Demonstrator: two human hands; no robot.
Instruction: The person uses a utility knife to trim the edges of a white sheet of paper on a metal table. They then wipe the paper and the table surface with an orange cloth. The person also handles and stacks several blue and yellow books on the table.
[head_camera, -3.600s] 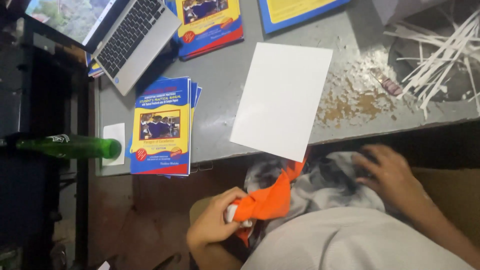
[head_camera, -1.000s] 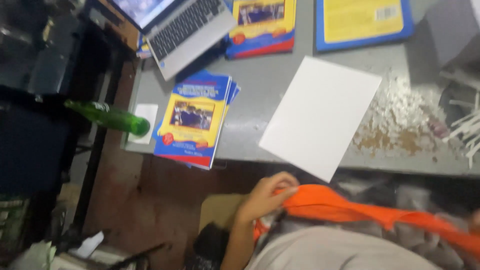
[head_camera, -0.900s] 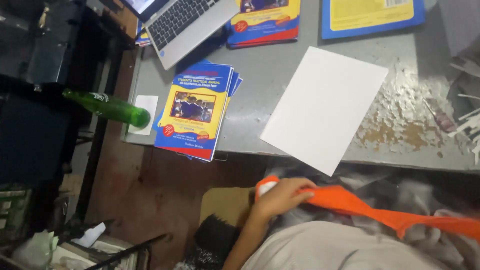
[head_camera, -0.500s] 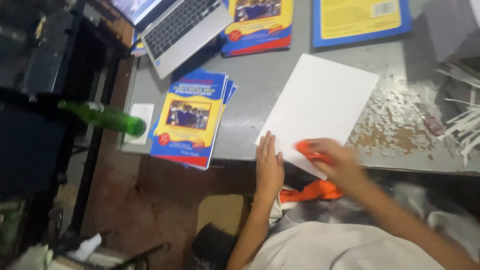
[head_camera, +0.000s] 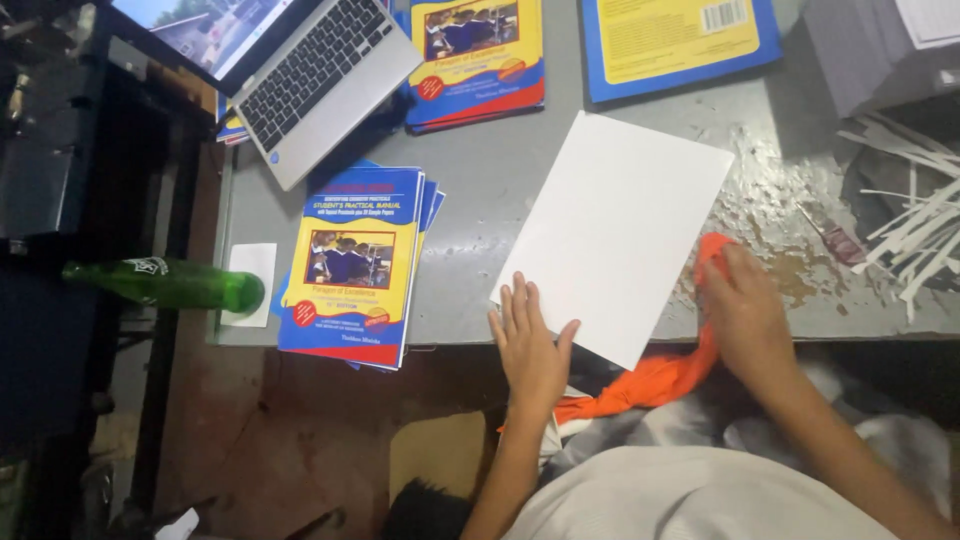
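While L hand (head_camera: 530, 345) lies flat, fingers spread, on near corner of white sheet (head_camera: 615, 230), R hand (head_camera: 745, 315) presses orange cloth (head_camera: 670, 365) on table (head_camera: 480, 230) by sheet's right edge; glue stain and paper scraps (head_camera: 790, 250) still unwiped, looks barely begun.

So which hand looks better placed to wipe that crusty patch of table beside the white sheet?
Probably the right hand: it already grips the orange cloth at the edge of the flaky residue. The left hand lies flat on the white sheet, pinning its near corner.
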